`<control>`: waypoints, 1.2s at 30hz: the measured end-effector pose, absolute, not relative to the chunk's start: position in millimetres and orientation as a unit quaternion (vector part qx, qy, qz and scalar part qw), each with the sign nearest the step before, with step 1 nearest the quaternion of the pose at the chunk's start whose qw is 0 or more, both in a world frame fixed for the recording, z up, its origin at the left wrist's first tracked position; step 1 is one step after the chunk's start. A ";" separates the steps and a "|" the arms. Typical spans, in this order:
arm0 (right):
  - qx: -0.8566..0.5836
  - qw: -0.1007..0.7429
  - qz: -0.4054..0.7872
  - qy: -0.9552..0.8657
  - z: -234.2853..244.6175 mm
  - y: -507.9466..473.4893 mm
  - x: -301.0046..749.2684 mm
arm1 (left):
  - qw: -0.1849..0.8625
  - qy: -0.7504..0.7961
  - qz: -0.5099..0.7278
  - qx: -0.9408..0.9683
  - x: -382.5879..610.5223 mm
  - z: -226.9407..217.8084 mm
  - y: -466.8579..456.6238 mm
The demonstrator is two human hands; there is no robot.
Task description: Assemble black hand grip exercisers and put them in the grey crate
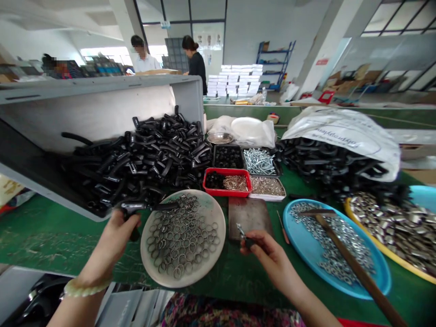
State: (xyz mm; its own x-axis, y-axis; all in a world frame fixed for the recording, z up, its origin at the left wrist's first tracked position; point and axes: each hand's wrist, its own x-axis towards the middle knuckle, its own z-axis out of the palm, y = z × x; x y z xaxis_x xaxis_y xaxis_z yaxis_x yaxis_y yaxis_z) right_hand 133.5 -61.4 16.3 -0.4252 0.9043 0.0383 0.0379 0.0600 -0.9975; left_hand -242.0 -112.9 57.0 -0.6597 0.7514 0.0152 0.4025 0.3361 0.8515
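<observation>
My left hand (119,234) is closed round a black plastic handle part (143,208) at the front edge of a tipped grey bin (102,106) heaped with the same black parts. My right hand (269,254) pinches a small metal screw or pin (242,231) with a dark piece, held just in front of a flat metal block (250,215). Between the hands sits a white round plate (207,263) full of metal rings. A pale bead bracelet is on my left wrist.
A red tray (227,172) and small trays of screws and washers stand behind the block. To the right, a blue plate (306,250) of small metal parts bears a wooden-handled hammer (354,268); a yellow plate, a bag of black parts, and several people beyond.
</observation>
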 end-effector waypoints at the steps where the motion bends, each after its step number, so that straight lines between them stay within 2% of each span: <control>1: -0.367 0.367 0.534 -0.668 20.3 -62.2 132.7 | 0.318 0.720 0.502 0.359 -219.3 62.2 -107.3; 3: -0.327 0.332 0.444 -0.765 31.6 -63.9 132.1 | 0.524 0.585 0.495 0.371 -167.4 67.9 -93.1; 4: -0.305 0.312 0.398 -0.807 38.0 -64.9 133.0 | 0.585 0.547 0.466 0.377 -142.0 68.5 -85.3; 7: -0.264 0.258 0.303 -0.879 55.6 -68.9 141.5 | 0.642 0.512 0.378 0.427 -85.0 66.8 -66.5; 9: -0.265 0.244 0.317 -0.877 61.7 -72.4 149.3 | 0.648 0.496 0.339 0.468 -67.1 67.9 -61.8; 12: -0.291 0.292 0.503 -0.760 57.8 -77.8 155.4 | 0.643 0.471 0.312 0.516 -60.3 74.7 -64.2; 15: -0.272 0.370 0.757 -0.466 41.1 -80.2 151.1 | 0.602 0.419 0.315 0.602 -61.0 77.1 -64.6; 17: -0.246 0.389 0.837 -0.296 29.0 -79.3 146.6 | 0.520 0.413 0.355 0.659 -61.5 73.2 -58.7; 19: -0.242 0.402 0.848 -0.249 20.7 -77.2 144.9 | 0.446 0.460 0.402 0.653 -61.8 68.3 -50.7; 20: -0.243 0.407 0.838 -0.270 18.4 -76.0 145.7 | 0.451 0.485 0.408 0.628 -62.0 66.9 -47.6; 22: -0.257 0.404 0.797 -0.368 17.0 -73.8 150.3 | 0.546 0.489 0.381 0.563 -62.5 67.8 -45.6; 24: -0.289 0.372 0.736 -0.486 18.1 -72.4 157.3 | 0.670 0.417 0.338 0.513 -63.2 72.7 -48.4; 26: -0.333 0.333 0.664 -0.581 20.1 -71.8 164.1 | 0.730 0.342 0.334 0.489 -64.1 77.5 -51.4; 29: -0.379 0.313 0.533 -0.689 23.5 -71.4 170.3 | 0.698 0.388 0.349 0.491 -64.6 77.3 -49.6; 32: -0.349 0.288 0.431 -0.781 26.3 -70.4 171.6 | 0.686 0.452 0.302 0.484 -64.7 73.3 -45.0; 36: -0.331 0.243 0.383 -0.827 26.0 -67.2 171.8 | 0.751 0.336 0.323 0.467 -69.8 77.2 -46.7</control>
